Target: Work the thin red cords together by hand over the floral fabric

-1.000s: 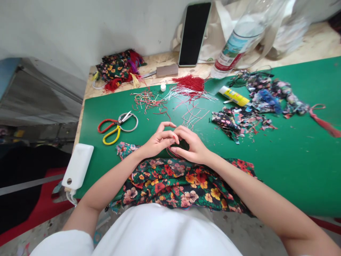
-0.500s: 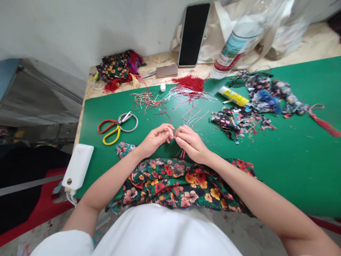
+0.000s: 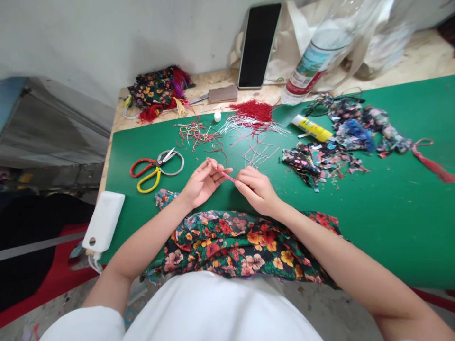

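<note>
Hands meet over the near middle of the green mat [image 3: 391, 227], just beyond a spread of floral fabric [image 3: 241, 244] that hangs over the near edge. The left hand [image 3: 202, 182] is half curled, palm turned up a little, its thumb and fingertips closed on one end of a thin red cord [image 3: 223, 174]. The right hand [image 3: 258, 192] is closed more tightly, pinching the other end of the same cord between thumb and forefinger. The cord runs taut and slanted between the two hands, its far-left tip poking out above the left fingers, lifted slightly off the mat.

To the left lie scissors [image 3: 156, 168] with one red and one yellow handle, blades partly apart. A white block [image 3: 104, 221] sits at the near left corner of the mat. Beyond the hands, loose cut cords [image 3: 199, 133] are scattered, and a bundle of red threads [image 3: 254, 111] lies farther off. To the right is a heap of fabric scraps [image 3: 320, 161], with a yellow glue tube [image 3: 312, 128] just beyond it. At the far edge a dark phone [image 3: 259, 45] leans against the wall beside a tilted plastic bottle [image 3: 316, 59].
</note>
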